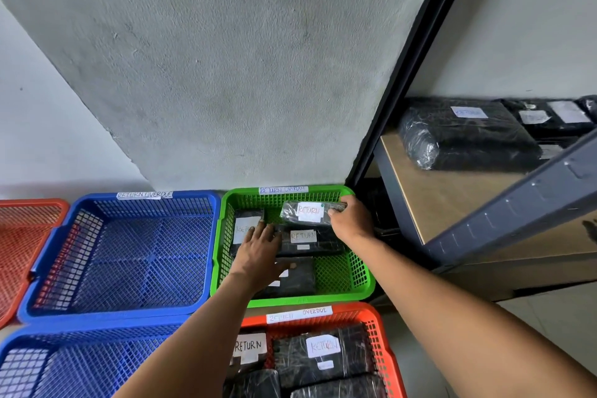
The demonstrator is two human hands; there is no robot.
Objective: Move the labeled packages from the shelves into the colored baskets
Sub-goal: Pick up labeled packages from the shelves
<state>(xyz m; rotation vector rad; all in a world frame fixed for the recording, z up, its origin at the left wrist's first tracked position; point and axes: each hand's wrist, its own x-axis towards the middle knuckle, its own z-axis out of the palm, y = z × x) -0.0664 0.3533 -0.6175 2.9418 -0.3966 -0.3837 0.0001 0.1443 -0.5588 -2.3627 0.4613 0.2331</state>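
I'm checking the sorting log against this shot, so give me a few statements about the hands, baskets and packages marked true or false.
1. The right hand grips a black package labelled RETURN over the green basket. True.
2. The blue basket beside the green one holds three packages. False: no packages show in it.
3. The left hand reaches into the green basket with fingers spread flat on the packages there. True.
4. The orange basket nearest the camera holds nothing. False: it holds several black packages, two labelled RETURN.
5. Black packages remain on the shelf at right. True.
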